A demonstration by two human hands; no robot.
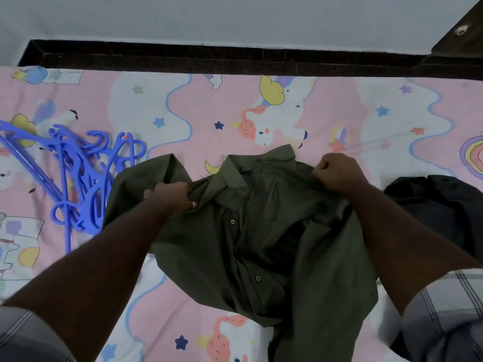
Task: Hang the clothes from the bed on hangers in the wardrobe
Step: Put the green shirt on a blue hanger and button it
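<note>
On the bed sheet (183, 105), one olive shirt (261, 231) gripped by left hand (172, 194) and right hand (337, 173), hangers (78, 168) uncountable.

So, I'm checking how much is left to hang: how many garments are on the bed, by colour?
Olive green shirt, held at the shoulders by the left hand and right hand: 1
Dark garment at the right edge: 1
Total: 2

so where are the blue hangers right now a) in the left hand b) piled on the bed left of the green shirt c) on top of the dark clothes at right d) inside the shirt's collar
b: the blue hangers lie heaped on the bedsheet left of the green shirt, which both hands grip at the shoulders.
</note>
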